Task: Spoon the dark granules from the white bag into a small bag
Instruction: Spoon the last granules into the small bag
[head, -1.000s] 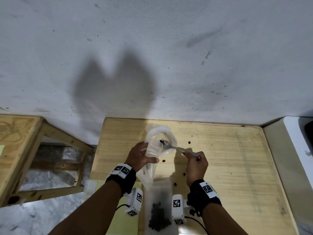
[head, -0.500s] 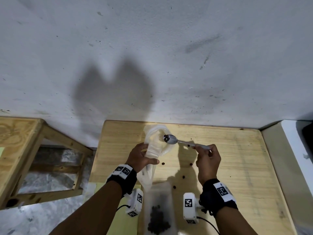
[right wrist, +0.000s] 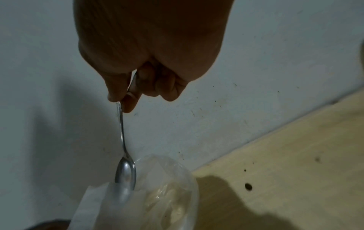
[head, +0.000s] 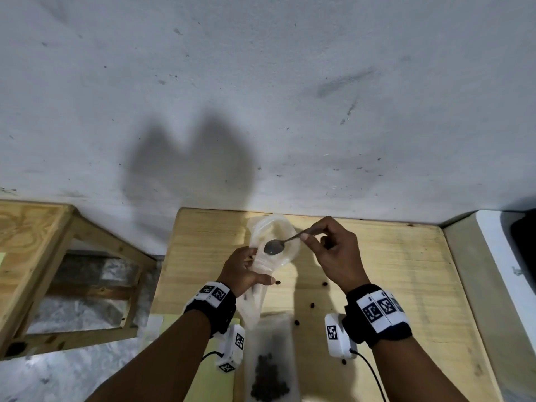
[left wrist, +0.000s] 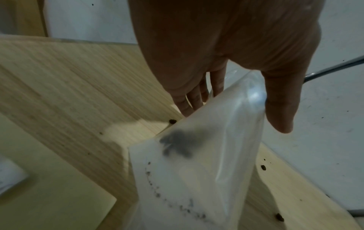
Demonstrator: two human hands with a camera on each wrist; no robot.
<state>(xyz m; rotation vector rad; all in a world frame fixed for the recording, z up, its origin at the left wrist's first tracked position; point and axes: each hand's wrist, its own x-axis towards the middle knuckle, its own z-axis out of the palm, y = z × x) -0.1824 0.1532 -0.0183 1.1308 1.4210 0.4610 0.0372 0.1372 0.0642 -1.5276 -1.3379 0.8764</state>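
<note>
On the wooden table (head: pixel 377 256), my left hand (head: pixel 243 271) grips the small bag (head: pixel 272 242), few granules inside; at three o'clock, my right hand (head: pixel 333 250) pinches the spoon (head: pixel 275 246), bowl in its mouth.

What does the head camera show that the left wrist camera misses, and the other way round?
Only the head view shows the right hand pinching the spoon, its bowl at the small bag's mouth, and the white bag. Only the left wrist view shows the granules inside the small bag. Both show the left hand holding that bag over the table.
</note>
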